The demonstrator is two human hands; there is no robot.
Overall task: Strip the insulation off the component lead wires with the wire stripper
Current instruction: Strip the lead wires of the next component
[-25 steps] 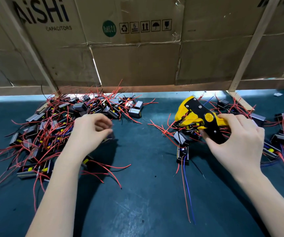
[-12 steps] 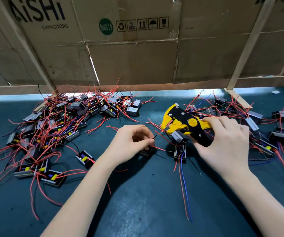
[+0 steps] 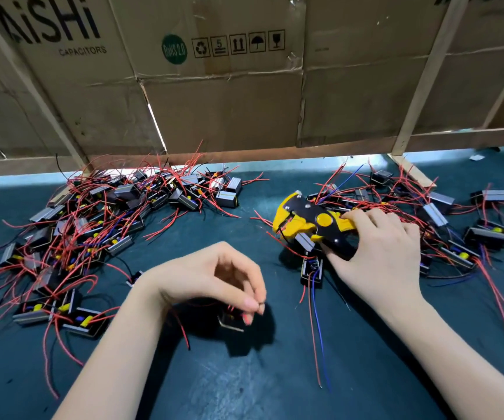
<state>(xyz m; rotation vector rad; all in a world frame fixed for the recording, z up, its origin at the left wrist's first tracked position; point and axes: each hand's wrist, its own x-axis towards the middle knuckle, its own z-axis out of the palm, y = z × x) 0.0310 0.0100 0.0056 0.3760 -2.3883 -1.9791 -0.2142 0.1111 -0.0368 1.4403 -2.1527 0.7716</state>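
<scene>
My left hand (image 3: 214, 280) hovers over the mat's middle, its fingertips pinching the red lead wires of a small black component (image 3: 231, 322) that hangs just below them. My right hand (image 3: 381, 253) grips the handles of the yellow and black wire stripper (image 3: 308, 222), whose jaws point left. The stripper lies low over another component (image 3: 312, 268) with long red and blue leads trailing toward me. The two hands are apart.
A big heap of components with red wires (image 3: 108, 219) fills the left of the dark green mat (image 3: 244, 383). A second heap (image 3: 444, 213) lies at the right behind my right hand. A cardboard wall (image 3: 229, 110) on wooden struts closes the back.
My left hand has come from the left heap to the middle, bringing one component with it, then drew it nearer to me. My right hand with the stripper shifted slightly left and down.
</scene>
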